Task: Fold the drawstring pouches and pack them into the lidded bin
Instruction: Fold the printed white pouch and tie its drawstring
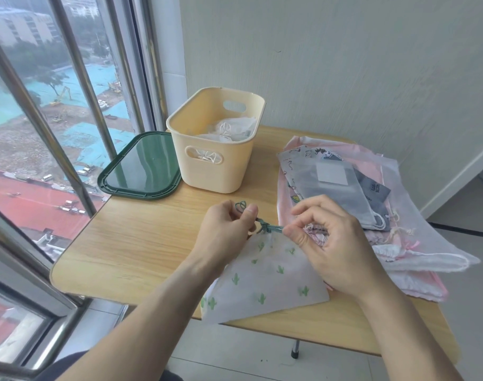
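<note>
left hand (229,229) pinches green drawstring (265,225) | right hand (325,243) pinches its other end | cactus pouch (265,279) flat below

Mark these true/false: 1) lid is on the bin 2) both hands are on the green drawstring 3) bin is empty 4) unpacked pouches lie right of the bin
1) False. The green lid lies flat on the table, left of the bin.
2) True. Left hand and right hand pinch the green drawstring of the cactus pouch.
3) False. White pouches are inside.
4) True. The pouch pile sits there.
</note>
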`<state>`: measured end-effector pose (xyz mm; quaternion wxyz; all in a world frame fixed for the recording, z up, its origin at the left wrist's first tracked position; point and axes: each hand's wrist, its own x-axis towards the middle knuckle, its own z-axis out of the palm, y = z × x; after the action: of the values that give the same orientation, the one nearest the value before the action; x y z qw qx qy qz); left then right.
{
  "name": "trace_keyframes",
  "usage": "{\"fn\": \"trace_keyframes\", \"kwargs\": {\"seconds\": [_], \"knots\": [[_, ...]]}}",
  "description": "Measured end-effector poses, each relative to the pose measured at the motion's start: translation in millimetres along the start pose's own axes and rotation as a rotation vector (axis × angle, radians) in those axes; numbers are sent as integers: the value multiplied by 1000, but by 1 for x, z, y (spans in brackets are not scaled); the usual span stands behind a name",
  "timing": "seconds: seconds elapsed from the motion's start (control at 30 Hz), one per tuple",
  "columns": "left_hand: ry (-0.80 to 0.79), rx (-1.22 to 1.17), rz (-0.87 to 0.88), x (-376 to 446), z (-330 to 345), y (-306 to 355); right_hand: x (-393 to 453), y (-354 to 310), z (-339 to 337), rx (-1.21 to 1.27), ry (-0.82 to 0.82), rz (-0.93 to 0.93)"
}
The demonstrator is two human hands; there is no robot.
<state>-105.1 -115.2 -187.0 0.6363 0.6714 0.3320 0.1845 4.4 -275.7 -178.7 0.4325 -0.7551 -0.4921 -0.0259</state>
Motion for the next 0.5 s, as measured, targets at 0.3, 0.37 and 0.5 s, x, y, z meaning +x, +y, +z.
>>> {"fn": "trace_keyframes", "kwargs": {"seconds": [0.3,0.37,0.5], "knots": [[-35,255,46,3,8,2,-12,6,-4,-62,-247,116],[-44,325,70,4,11,3,-13,6,-2,-90,-258,107],[-7,430,132,5,10,7,-16,4,-4,-98,-290,77]]}}
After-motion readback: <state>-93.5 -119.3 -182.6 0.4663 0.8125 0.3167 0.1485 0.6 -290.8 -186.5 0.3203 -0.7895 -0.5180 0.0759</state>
